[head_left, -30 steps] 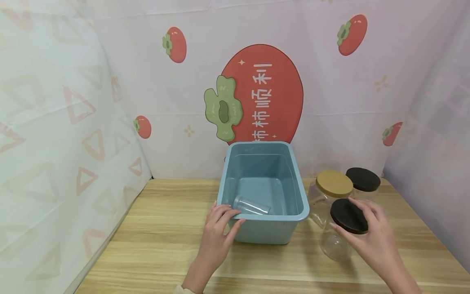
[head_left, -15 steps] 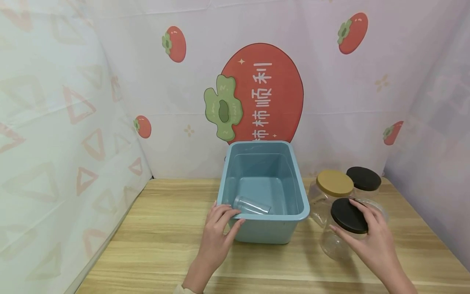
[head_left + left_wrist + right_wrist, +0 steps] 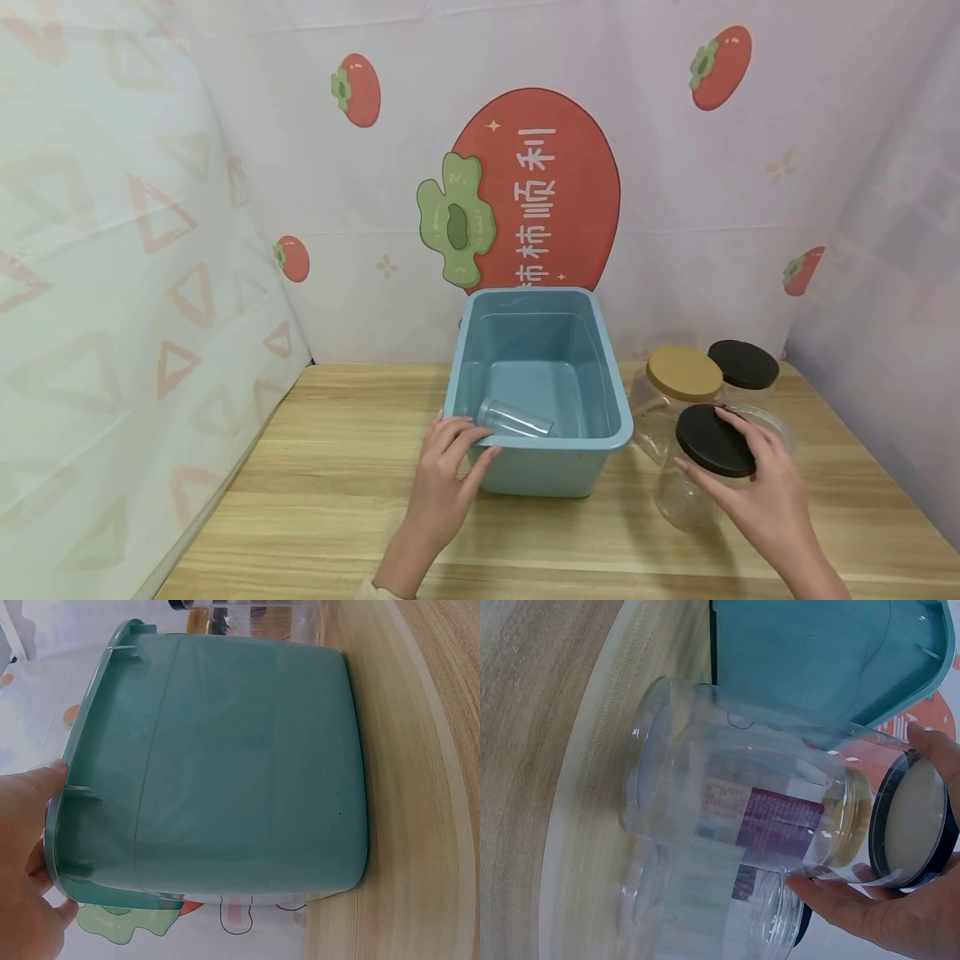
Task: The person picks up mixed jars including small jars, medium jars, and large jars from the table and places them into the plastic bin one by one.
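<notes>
In the head view my left hand (image 3: 442, 479) pinches the near left rim of a blue plastic bin (image 3: 536, 471), thumb outside and fingers over the edge. A clear cylindrical plastic piece (image 3: 516, 419) lies on its side in the bin. My right hand (image 3: 772, 492) grips the upper part of a clear jar with a black lid (image 3: 714, 439), its thumb and fingers on opposite sides. That jar (image 3: 682, 772) stands upright on the table, its base touching the wood. The left wrist view shows the bin's outer wall (image 3: 247, 765).
Behind the gripped jar are a clear jar with a yellow lid (image 3: 684, 373), another with a black lid (image 3: 742, 364), and a lidless jar (image 3: 772, 423) partly hidden by the right hand. A printed curtain (image 3: 360, 192) hangs behind the wooden table (image 3: 315, 500).
My right hand has shifted very slightly at the jar's top. The bin, the left hand and the other jars stay where they were.
</notes>
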`<state>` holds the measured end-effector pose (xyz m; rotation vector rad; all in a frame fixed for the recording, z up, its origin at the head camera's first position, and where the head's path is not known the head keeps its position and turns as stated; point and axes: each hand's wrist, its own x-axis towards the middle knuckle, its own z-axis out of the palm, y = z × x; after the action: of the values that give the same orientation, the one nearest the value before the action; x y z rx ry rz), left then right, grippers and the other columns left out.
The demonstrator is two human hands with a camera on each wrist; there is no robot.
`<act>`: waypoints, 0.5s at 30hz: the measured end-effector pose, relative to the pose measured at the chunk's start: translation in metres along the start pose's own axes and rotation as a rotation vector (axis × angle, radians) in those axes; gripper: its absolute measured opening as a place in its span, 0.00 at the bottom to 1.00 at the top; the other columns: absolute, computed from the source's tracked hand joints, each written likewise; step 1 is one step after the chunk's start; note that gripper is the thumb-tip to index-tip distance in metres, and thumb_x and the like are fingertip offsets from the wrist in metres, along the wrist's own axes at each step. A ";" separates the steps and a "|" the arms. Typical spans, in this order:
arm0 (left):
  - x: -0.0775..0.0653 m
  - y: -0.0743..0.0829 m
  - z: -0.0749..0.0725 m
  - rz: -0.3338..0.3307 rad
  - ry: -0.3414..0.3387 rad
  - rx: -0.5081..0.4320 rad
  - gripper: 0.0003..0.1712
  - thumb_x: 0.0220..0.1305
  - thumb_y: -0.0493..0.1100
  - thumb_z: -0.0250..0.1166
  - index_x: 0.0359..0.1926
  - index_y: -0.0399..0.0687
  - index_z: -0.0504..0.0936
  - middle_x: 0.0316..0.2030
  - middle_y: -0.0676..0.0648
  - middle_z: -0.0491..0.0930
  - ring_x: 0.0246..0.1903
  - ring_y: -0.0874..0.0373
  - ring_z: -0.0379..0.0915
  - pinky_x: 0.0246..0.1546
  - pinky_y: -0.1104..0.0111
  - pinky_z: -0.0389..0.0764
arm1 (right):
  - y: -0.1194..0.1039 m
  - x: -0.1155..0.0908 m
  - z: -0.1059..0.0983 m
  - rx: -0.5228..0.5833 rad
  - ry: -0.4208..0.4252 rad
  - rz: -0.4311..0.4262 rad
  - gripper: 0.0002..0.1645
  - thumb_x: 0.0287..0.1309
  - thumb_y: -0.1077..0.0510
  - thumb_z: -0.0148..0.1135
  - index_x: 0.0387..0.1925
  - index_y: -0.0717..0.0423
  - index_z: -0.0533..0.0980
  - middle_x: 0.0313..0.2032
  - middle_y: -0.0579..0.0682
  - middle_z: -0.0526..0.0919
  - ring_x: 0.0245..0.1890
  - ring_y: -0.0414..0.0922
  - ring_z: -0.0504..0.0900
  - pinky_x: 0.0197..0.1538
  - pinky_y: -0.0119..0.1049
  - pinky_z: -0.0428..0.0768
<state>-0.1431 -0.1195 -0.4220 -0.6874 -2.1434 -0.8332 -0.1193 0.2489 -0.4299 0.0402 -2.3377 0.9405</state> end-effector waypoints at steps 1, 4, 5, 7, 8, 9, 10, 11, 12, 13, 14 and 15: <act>0.000 0.000 0.000 -0.002 0.000 -0.002 0.13 0.59 0.39 0.78 0.44 0.44 0.88 0.42 0.48 0.84 0.54 0.47 0.80 0.68 0.36 0.71 | 0.000 0.000 0.000 0.003 0.002 -0.007 0.53 0.36 0.62 0.90 0.68 0.59 0.75 0.63 0.67 0.76 0.62 0.65 0.72 0.60 0.40 0.70; 0.000 0.000 0.000 -0.003 0.000 -0.006 0.13 0.59 0.39 0.78 0.44 0.44 0.88 0.42 0.48 0.84 0.54 0.47 0.80 0.68 0.35 0.71 | 0.000 0.001 0.000 0.004 0.014 -0.034 0.53 0.34 0.62 0.90 0.67 0.59 0.76 0.62 0.66 0.77 0.61 0.63 0.73 0.56 0.18 0.59; 0.000 0.000 0.000 -0.003 0.001 -0.008 0.13 0.59 0.39 0.78 0.44 0.44 0.88 0.42 0.48 0.84 0.54 0.47 0.80 0.68 0.35 0.71 | 0.000 0.002 0.000 0.006 0.015 -0.044 0.53 0.34 0.62 0.90 0.67 0.59 0.77 0.62 0.66 0.78 0.60 0.63 0.73 0.53 0.14 0.55; 0.000 0.000 0.000 -0.003 0.002 -0.010 0.13 0.59 0.39 0.78 0.44 0.44 0.88 0.42 0.48 0.84 0.54 0.47 0.80 0.68 0.35 0.71 | 0.000 0.004 -0.001 0.014 0.015 -0.061 0.53 0.33 0.63 0.90 0.67 0.59 0.77 0.61 0.66 0.78 0.60 0.63 0.73 0.53 0.11 0.53; 0.000 0.000 0.000 -0.001 0.003 -0.011 0.13 0.59 0.39 0.78 0.44 0.44 0.88 0.42 0.48 0.84 0.54 0.47 0.80 0.68 0.35 0.71 | 0.000 0.004 -0.002 0.012 0.011 -0.065 0.53 0.32 0.63 0.90 0.66 0.59 0.77 0.60 0.66 0.78 0.60 0.63 0.74 0.53 0.11 0.54; -0.001 0.000 0.000 -0.001 0.004 -0.012 0.13 0.59 0.39 0.79 0.44 0.44 0.88 0.42 0.48 0.84 0.54 0.47 0.80 0.68 0.35 0.71 | -0.001 0.005 -0.003 0.011 0.007 -0.067 0.53 0.32 0.63 0.90 0.66 0.59 0.77 0.60 0.67 0.78 0.59 0.63 0.74 0.52 0.12 0.55; -0.001 0.000 0.000 -0.002 0.005 -0.012 0.13 0.59 0.39 0.79 0.44 0.44 0.88 0.42 0.48 0.84 0.54 0.47 0.80 0.68 0.35 0.71 | -0.002 0.006 -0.004 0.005 0.003 -0.068 0.53 0.33 0.62 0.90 0.66 0.59 0.77 0.60 0.66 0.78 0.58 0.62 0.74 0.51 0.13 0.56; -0.001 0.000 0.000 -0.002 0.005 -0.013 0.13 0.59 0.39 0.79 0.44 0.44 0.88 0.42 0.48 0.84 0.54 0.47 0.80 0.68 0.35 0.71 | -0.003 0.007 -0.005 0.006 -0.001 -0.068 0.53 0.33 0.62 0.91 0.66 0.59 0.77 0.60 0.66 0.78 0.58 0.62 0.74 0.51 0.13 0.57; -0.001 -0.001 0.000 -0.002 0.006 -0.012 0.13 0.59 0.39 0.79 0.44 0.44 0.88 0.42 0.48 0.84 0.54 0.47 0.80 0.68 0.35 0.71 | -0.004 0.008 -0.006 0.005 -0.007 -0.068 0.53 0.34 0.61 0.91 0.66 0.59 0.77 0.60 0.66 0.78 0.58 0.62 0.74 0.50 0.15 0.58; -0.001 -0.001 0.000 -0.002 0.007 -0.012 0.13 0.59 0.39 0.79 0.44 0.44 0.88 0.42 0.48 0.84 0.54 0.47 0.80 0.68 0.35 0.71 | -0.005 0.009 -0.007 0.004 -0.013 -0.067 0.53 0.34 0.61 0.91 0.67 0.59 0.77 0.60 0.66 0.79 0.57 0.61 0.74 0.49 0.16 0.59; -0.001 -0.001 0.000 -0.002 0.007 -0.012 0.13 0.59 0.39 0.79 0.44 0.44 0.88 0.42 0.48 0.84 0.54 0.47 0.80 0.68 0.35 0.71 | -0.006 0.009 -0.008 0.005 -0.014 -0.069 0.53 0.34 0.61 0.91 0.66 0.59 0.77 0.59 0.66 0.79 0.56 0.59 0.74 0.49 0.17 0.60; -0.001 -0.001 0.000 -0.001 0.007 -0.011 0.13 0.59 0.39 0.79 0.44 0.44 0.88 0.42 0.48 0.84 0.54 0.47 0.80 0.68 0.35 0.71 | -0.006 0.010 -0.009 0.009 -0.014 -0.073 0.53 0.33 0.61 0.91 0.66 0.59 0.77 0.59 0.66 0.79 0.57 0.55 0.73 0.49 0.17 0.60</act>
<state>-0.1435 -0.1200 -0.4233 -0.6878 -2.1345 -0.8478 -0.1213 0.2519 -0.4156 0.1357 -2.3280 0.9179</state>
